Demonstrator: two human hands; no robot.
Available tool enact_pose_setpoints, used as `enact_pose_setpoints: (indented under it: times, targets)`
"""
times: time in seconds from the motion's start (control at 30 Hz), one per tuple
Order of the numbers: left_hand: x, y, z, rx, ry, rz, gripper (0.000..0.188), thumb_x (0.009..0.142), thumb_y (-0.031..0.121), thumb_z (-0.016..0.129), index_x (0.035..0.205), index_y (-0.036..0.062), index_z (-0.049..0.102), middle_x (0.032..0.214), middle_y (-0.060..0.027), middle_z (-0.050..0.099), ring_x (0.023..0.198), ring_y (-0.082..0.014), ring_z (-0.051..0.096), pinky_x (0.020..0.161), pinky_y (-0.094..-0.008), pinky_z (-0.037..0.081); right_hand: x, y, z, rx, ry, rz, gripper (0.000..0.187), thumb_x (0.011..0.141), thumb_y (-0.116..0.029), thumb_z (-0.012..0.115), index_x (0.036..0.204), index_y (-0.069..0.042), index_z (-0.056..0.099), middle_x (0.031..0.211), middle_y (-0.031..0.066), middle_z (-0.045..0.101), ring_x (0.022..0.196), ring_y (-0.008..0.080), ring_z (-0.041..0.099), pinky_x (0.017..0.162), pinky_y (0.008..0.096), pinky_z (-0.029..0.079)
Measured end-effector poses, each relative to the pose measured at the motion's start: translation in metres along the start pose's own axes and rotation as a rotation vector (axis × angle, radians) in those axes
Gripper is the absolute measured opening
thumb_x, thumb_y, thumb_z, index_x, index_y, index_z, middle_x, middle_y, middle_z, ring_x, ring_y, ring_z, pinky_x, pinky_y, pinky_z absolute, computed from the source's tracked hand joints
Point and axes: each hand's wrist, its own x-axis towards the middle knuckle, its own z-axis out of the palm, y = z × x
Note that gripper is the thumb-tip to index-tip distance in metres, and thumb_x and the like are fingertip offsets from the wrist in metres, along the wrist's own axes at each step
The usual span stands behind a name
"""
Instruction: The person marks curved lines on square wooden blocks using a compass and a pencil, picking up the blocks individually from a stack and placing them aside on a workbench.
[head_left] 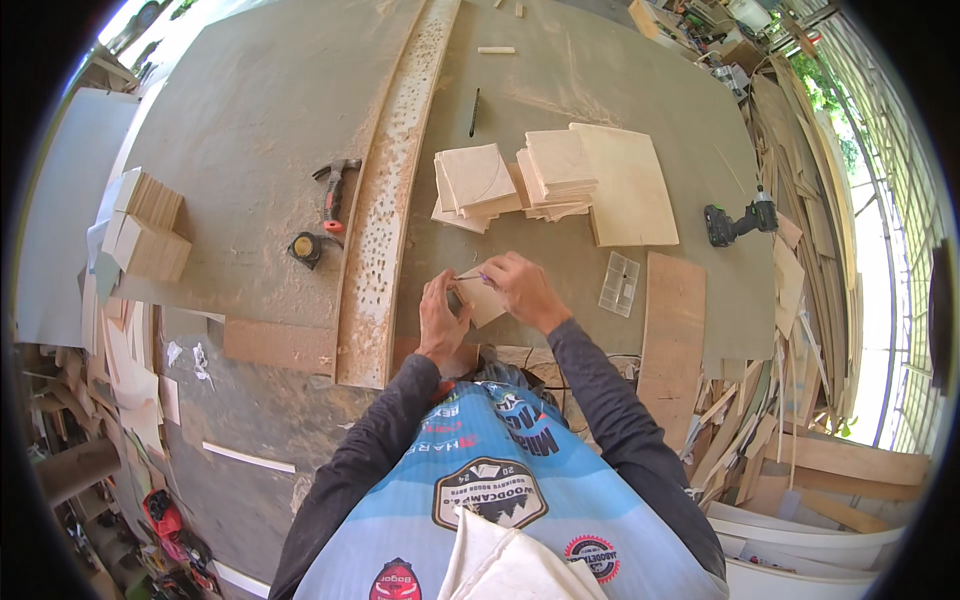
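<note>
Near the table's front edge, my right hand (523,290) pinches a slim pencil-like tool (486,279) with a purplish part, its thin end pointing left over a pale square wooden piece (488,308). My left hand (442,318) curls at the left side of that piece, gripping a small dark object (455,300) against it; its kind is partly hidden by the fingers. Beyond my hands lie two stacks of similar square plywood pieces, a left stack (478,176) with a curved line on its top piece and a right stack (560,160).
A larger plywood panel (628,185) lies beside the stacks. A clear compartment box (619,284), a cordless drill (740,217) and a plank (672,330) are at right. Left of my hands run a long perforated board (393,150), a hammer (335,195) and a tape measure (306,249).
</note>
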Motion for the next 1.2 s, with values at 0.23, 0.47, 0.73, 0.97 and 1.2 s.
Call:
enact_pose_setpoints:
  times: [0.23, 0.47, 0.73, 0.97, 1.2]
  targets:
    - [0.001, 0.0, -0.001, 0.005, -0.005, 0.037, 0.066, 0.079, 0.004, 0.083, 0.139, -0.0024, 0.057, 0.129, -0.0225, 0.067, 0.12, -0.0407, 0.063, 0.106, -0.0489, 0.051, -0.027, -0.01, 0.016, -0.001, 0.148, 0.037, 0.018, 0.096, -0.009, 0.068, 0.112, -0.004, 0.075, 0.12, 0.0112, 0.075, 0.108, 0.0337, 0.069, 0.088, 0.0455, 0.061]
    - [0.001, 0.006, -0.004, 0.012, -0.017, 0.034, 0.066, 0.079, 0.002, 0.083, 0.14, -0.0018, 0.056, 0.127, -0.0228, 0.067, 0.119, -0.0411, 0.063, 0.105, -0.0496, 0.051, -0.029, -0.004, 0.023, 0.033, 0.188, 0.041, 0.02, 0.096, -0.008, 0.069, 0.114, -0.002, 0.074, 0.124, 0.0127, 0.074, 0.11, 0.0359, 0.069, 0.088, 0.0465, 0.061]
    - [0.002, 0.006, -0.004, 0.015, -0.007, 0.048, 0.065, 0.079, 0.003, 0.082, 0.139, -0.001, 0.057, 0.127, -0.0231, 0.067, 0.12, -0.043, 0.063, 0.105, -0.05, 0.051, -0.025, -0.002, 0.021, 0.036, 0.182, 0.036, 0.018, 0.095, -0.007, 0.069, 0.113, -0.002, 0.073, 0.12, 0.0133, 0.074, 0.109, 0.0369, 0.069, 0.088, 0.047, 0.06]
    - [0.002, 0.001, -0.002, 0.012, -0.007, 0.049, 0.064, 0.08, 0.004, 0.082, 0.138, -0.001, 0.056, 0.126, -0.0233, 0.067, 0.12, -0.0435, 0.063, 0.105, -0.0501, 0.051, -0.03, -0.006, 0.019, 0.036, 0.098, 0.074, 0.016, 0.094, -0.009, 0.069, 0.11, -0.004, 0.072, 0.114, 0.013, 0.075, 0.106, 0.0359, 0.07, 0.085, 0.0471, 0.06]
    - [0.001, 0.0, -0.002, 0.019, -0.017, 0.04, 0.066, 0.08, 0.003, 0.082, 0.14, -0.001, 0.056, 0.125, -0.023, 0.067, 0.119, -0.0428, 0.063, 0.105, -0.05, 0.051, -0.03, -0.036, 0.013, 0.056, 0.067, 0.137, 0.014, 0.1, -0.015, 0.066, 0.109, -0.004, 0.071, 0.104, 0.0168, 0.074, 0.099, 0.039, 0.072, 0.082, 0.0486, 0.06]
